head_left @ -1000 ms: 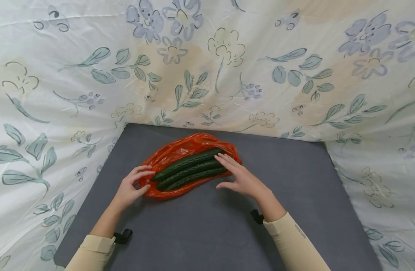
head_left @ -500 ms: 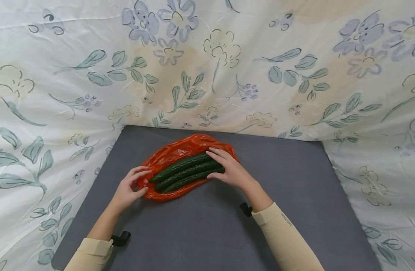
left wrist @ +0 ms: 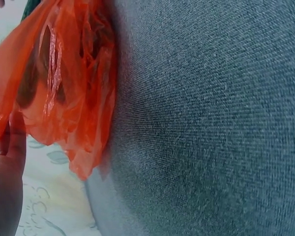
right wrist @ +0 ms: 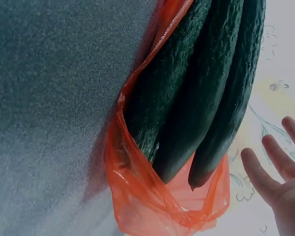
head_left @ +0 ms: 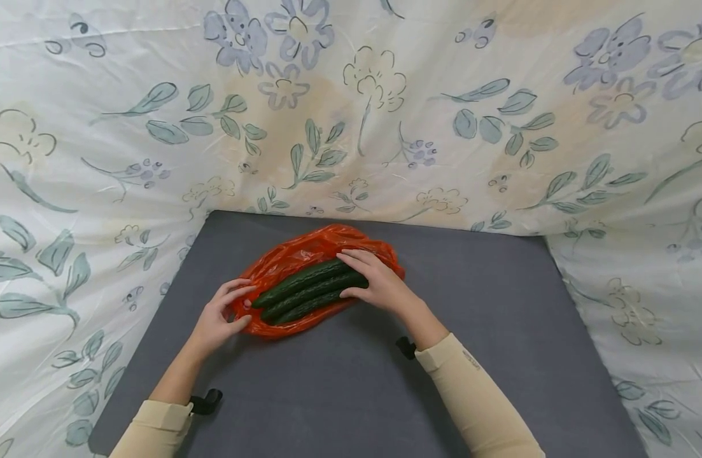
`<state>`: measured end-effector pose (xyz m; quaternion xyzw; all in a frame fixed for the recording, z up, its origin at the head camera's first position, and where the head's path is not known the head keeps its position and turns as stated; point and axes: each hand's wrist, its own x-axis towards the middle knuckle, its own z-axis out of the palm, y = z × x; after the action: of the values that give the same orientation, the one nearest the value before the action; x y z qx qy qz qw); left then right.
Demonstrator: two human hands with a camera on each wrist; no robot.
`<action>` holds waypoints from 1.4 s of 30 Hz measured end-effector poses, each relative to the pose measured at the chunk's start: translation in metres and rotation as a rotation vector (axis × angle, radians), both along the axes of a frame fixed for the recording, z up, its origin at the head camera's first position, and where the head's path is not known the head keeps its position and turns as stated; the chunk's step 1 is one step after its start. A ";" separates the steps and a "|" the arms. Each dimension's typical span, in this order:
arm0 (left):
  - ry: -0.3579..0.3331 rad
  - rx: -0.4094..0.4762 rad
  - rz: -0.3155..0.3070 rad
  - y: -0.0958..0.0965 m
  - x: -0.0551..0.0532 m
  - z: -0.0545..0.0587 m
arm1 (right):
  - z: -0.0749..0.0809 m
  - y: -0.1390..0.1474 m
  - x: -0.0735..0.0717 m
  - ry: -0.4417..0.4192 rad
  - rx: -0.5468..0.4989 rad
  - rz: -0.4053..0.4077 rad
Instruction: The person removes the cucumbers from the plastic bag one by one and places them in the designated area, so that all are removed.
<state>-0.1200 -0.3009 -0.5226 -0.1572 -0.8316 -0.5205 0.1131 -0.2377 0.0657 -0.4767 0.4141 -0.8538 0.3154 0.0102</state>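
Three dark green cucumbers (head_left: 305,291) lie side by side in the mouth of a crumpled red plastic bag (head_left: 296,254), on the dark grey tabletop. At the bag's left end my left hand (head_left: 217,318) holds the plastic, with some fingertips showing through or inside it. In the left wrist view the red film (left wrist: 73,73) stretches up over the fingers. My right hand (head_left: 379,283) is over the right end of the cucumbers, hiding their tips in the head view. The right wrist view shows its straight, spread fingers (right wrist: 265,174) beside the cucumbers (right wrist: 187,98), apart from them.
The grey table (head_left: 328,394) extends in front of and to the right of the bag. Floral cloth (head_left: 328,114) hangs behind the table and along both sides. Black camera mounts (head_left: 206,402) sit at both wrists.
My right hand has moved left over the right end of the cucumbers, covering more of them. My left hand has stayed at the bag's left end.
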 end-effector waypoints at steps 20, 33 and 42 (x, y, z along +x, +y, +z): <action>0.009 0.060 -0.046 0.005 -0.001 -0.001 | -0.007 -0.022 -0.016 0.088 0.036 0.006; -0.018 0.081 -0.012 -0.002 0.001 -0.002 | -0.015 -0.041 -0.026 0.066 0.168 -0.021; -0.026 0.084 -0.004 0.000 0.002 -0.004 | -0.024 -0.047 -0.032 0.111 0.249 -0.067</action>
<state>-0.1185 -0.3009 -0.5267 -0.1472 -0.8102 -0.5570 0.1079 -0.2700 0.0182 -0.5012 0.4001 -0.8978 0.1831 0.0163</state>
